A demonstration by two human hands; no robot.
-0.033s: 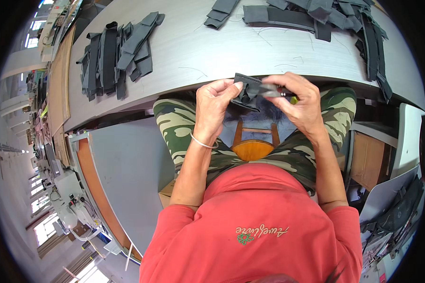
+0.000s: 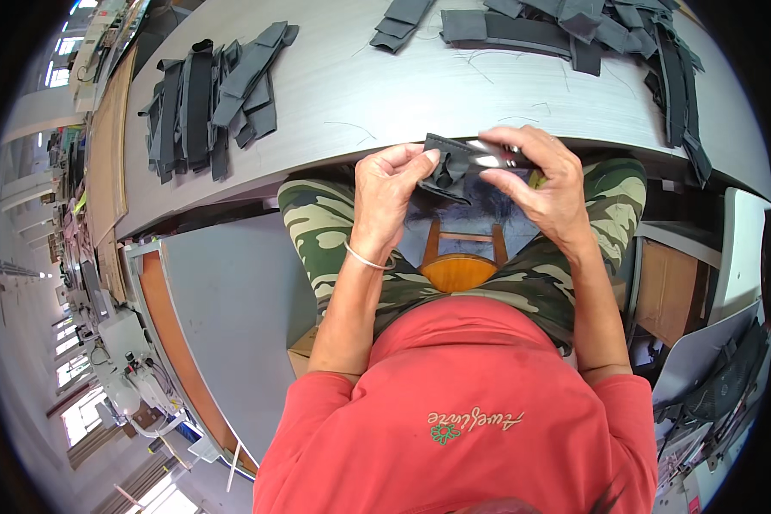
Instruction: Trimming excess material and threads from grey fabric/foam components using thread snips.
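Note:
At the table's near edge, my left hand (image 2: 385, 190) pinches a folded dark grey fabric piece (image 2: 447, 176) between thumb and fingers. A line of stitching runs along the top of the piece. My right hand (image 2: 546, 184) holds small metal thread snips (image 2: 499, 159), smeared by motion, with the blades pointing left at the fabric's right side. Whether the blades touch the cloth I cannot tell. The thumb and forefinger lie on either side of the snips.
Dark grey fabric strips lie in a pile (image 2: 210, 103) at the table's left and another pile (image 2: 574, 30) at the far right. Loose threads (image 2: 351, 128) lie on the pale tabletop (image 2: 334, 86). A wooden stool (image 2: 459, 271) stands between my knees.
My right thumb and forefinger have spread further apart around the snips, and the snips have shifted slightly. My left hand and the fabric stay in place.

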